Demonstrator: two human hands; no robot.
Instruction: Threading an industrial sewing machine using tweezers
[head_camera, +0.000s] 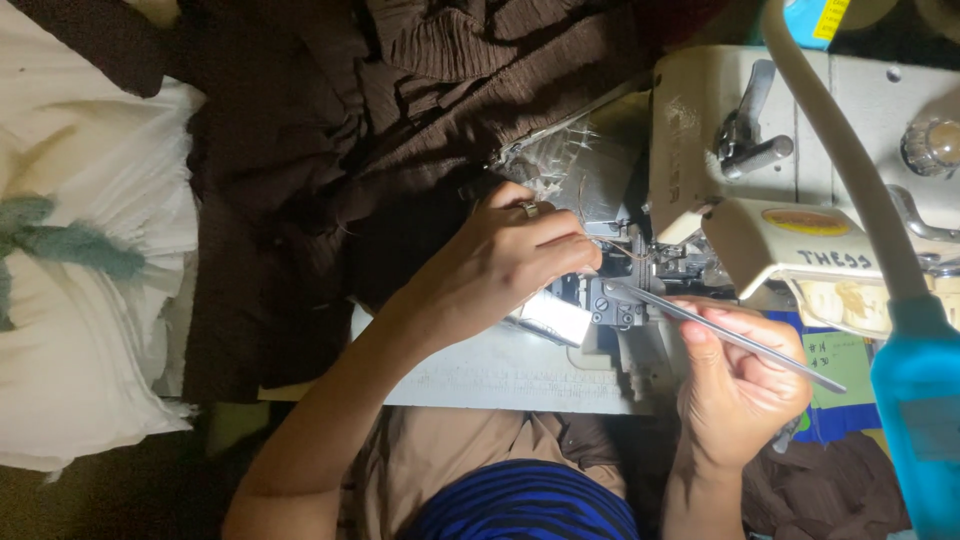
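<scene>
The right hand (735, 385) pinches long, thin, shiny metal tweezers (725, 335), its fingers closed around them. The tweezers slant up to the left, and their pointed tips sit at the needle part of the cream sewing machine (700, 130). The left hand (505, 260) has its fingers curled together right beside those tips, touching the machine. Dark brown crinkly cloth (330, 150) lies piled on the desk (500, 375) behind.

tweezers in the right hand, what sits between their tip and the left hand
Head view: only the sewing machine's dark needle mechanism lies between the tweezers tip and left hand.
</scene>
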